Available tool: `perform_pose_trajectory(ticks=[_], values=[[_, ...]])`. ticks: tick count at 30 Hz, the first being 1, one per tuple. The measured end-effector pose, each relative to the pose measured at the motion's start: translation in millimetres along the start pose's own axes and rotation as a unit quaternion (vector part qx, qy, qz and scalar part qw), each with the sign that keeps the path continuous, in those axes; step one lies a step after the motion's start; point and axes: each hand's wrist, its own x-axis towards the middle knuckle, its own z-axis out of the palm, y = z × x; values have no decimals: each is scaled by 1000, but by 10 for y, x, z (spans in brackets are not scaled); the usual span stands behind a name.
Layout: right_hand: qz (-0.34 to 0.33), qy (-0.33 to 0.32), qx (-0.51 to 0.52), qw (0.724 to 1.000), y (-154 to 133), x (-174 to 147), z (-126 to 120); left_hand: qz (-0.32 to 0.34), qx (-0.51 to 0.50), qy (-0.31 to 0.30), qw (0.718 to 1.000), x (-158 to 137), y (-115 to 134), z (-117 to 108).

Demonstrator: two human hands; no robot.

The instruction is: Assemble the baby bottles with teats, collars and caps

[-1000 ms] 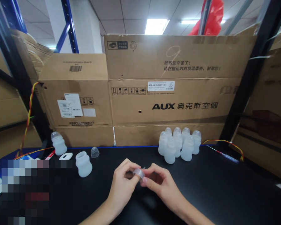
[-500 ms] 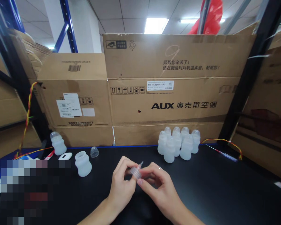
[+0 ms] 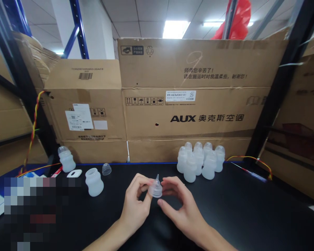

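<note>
Between thumb and fingers, my left hand (image 3: 137, 198) pinches a clear bottle nipple in a ridged screw collar (image 3: 155, 190), its thin tip pointing up. Just to its right, my right hand (image 3: 179, 200) is open, thumb and fingers apart and curved toward the collar. An open-necked, translucent white baby bottle (image 3: 94, 183) stands on the black table to the left. Behind it a clear dome cap (image 3: 106, 169) rests on the table.
Several capped bottles (image 3: 189, 167) are grouped at the back right. Another capped bottle (image 3: 67, 159) stands back left, near a small white object (image 3: 74, 173). A screwdriver (image 3: 252, 174) lies far right. Cardboard (image 3: 199, 150) walls the back.
My right hand has let go of the nipple collar and opened slightly away to the right. The nipple has turned more upright in my left hand.
</note>
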Motion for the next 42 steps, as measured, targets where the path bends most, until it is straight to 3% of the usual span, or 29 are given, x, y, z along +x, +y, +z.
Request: perform_pose_trajectory(ticks=[8, 13, 15, 18, 20, 23, 27, 30, 33, 36, 42], values=[[110, 9, 94, 989, -21, -12, 66, 114, 144, -42, 982, 24, -6, -123], [120, 68, 63, 988, 12, 26, 14, 187, 280, -107, 935, 377, -88, -604], [122, 76, 48, 988, 31, 35, -11, 160, 355, -46, 920, 554, -118, -871], [124, 70, 41, 989, 40, 33, -19, 65, 461, 84, 881, 755, -160, -1232], [122, 61, 38, 990, 33, 22, -1, -13, 490, 110, 864, 821, -199, -1402], [120, 46, 31, 991, 20, 4, 37, -115, 476, 100, 866, 826, -282, -1517], [121, 38, 23, 992, 23, 0, 55, -165, 358, 87, 915, 752, -378, -1393], [124, 34, 12, 992, 32, 10, 40, -179, 232, 39, 955, 683, -398, -1163], [127, 33, 0, 991, 34, 18, 28, -180, 116, -6, 977, 585, -380, -920], [123, 34, -2, 992, 23, 25, 33, -185, -2, -51, 981, 443, -346, -709], [94, 59, -15, 994, -24, 41, 49, -203, -142, -140, 959, 165, -217, -418]])
